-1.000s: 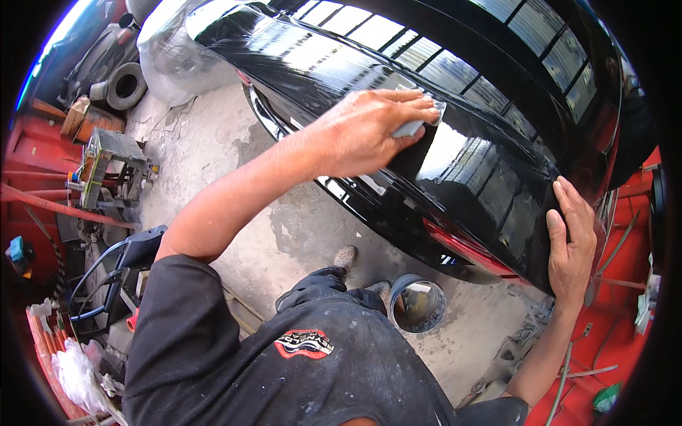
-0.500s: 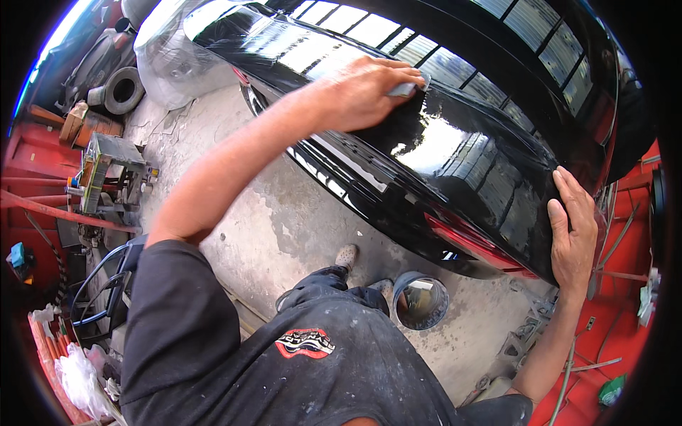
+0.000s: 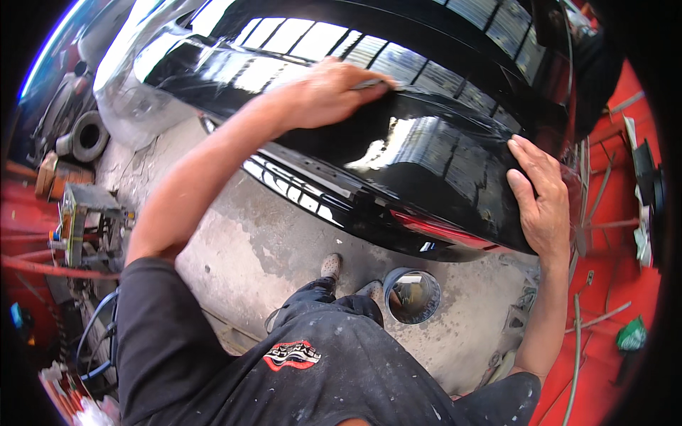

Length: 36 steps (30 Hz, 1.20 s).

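Observation:
My left hand (image 3: 327, 96) is closed round a thin grey pad (image 3: 367, 84), pressed to the glossy black rear panel (image 3: 426, 153) of a car. Only an edge of the pad shows between the fingers; the rest is hidden. My right hand (image 3: 543, 199) lies flat on the panel's right end with its fingers stretched out, holding nothing. Bright window reflections cover the wet-looking black surface. Below the panel's edge is a red tail light (image 3: 440, 228).
A bucket (image 3: 388, 302) of liquid stands on the concrete floor (image 3: 234, 234) beside my feet. Clear plastic sheeting (image 3: 128, 106) covers the car's far left. To the left are a tyre (image 3: 73, 145) and a metal stand (image 3: 92, 197). Rods lean at the red wall (image 3: 611, 284) on the right.
My left hand has slid a little left along the panel with the pad. The right hand stays on the panel's right end. The whole view has shifted, with the car now further left.

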Motion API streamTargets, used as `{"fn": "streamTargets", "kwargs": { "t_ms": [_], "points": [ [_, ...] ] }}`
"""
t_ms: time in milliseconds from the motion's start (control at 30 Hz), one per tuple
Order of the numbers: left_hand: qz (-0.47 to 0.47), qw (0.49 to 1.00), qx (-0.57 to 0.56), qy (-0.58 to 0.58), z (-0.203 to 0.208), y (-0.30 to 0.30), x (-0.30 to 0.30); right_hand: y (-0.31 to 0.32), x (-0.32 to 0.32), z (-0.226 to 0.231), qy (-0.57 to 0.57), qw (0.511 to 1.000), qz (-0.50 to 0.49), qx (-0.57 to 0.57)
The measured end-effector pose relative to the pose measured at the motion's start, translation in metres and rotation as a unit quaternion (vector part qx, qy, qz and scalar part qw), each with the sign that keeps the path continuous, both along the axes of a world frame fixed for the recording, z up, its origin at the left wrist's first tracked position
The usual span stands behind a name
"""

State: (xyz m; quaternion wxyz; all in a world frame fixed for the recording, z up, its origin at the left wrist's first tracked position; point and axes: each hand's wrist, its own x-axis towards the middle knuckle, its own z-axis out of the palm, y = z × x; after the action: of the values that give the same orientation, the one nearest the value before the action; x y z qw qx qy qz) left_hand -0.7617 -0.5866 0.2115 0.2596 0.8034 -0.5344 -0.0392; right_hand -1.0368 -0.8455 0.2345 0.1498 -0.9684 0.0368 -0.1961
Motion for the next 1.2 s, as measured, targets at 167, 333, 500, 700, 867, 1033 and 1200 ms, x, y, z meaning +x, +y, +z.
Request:
{"fn": "streamTargets", "kwargs": {
  "t_ms": [167, 333, 500, 700, 867, 1033, 1200],
  "points": [
    [-0.006, 0.999, 0.033, 0.014, 0.010, 0.044, 0.030, 0.003, 0.002, 0.001, -0.010, 1.000, -0.006, -0.002],
    [-0.064, 0.996, 0.047, 0.043, 0.018, -0.075, -0.034, 0.000, -0.001, -0.003, -0.033, 0.999, -0.011, 0.000],
    [-0.164, 0.986, 0.019, 0.032, 0.027, -0.063, -0.032, -0.024, -0.048, -0.010, -0.100, 0.988, -0.094, -0.065],
    [-0.271, 0.962, 0.026, -0.011, 0.038, -0.144, -0.075, -0.055, -0.103, -0.045, -0.194, 0.965, -0.171, -0.045],
    [-0.271, 0.957, 0.059, -0.083, 0.032, -0.275, -0.129, -0.055, -0.090, -0.054, -0.277, 0.946, -0.170, -0.014],
    [-0.300, 0.949, 0.049, -0.079, 0.037, -0.224, -0.119, -0.065, -0.094, -0.069, -0.343, 0.921, -0.180, -0.049],
    [-0.318, 0.945, 0.036, -0.070, 0.039, -0.228, -0.135, -0.067, -0.090, -0.076, -0.365, 0.906, -0.208, -0.050]
  ]
}}
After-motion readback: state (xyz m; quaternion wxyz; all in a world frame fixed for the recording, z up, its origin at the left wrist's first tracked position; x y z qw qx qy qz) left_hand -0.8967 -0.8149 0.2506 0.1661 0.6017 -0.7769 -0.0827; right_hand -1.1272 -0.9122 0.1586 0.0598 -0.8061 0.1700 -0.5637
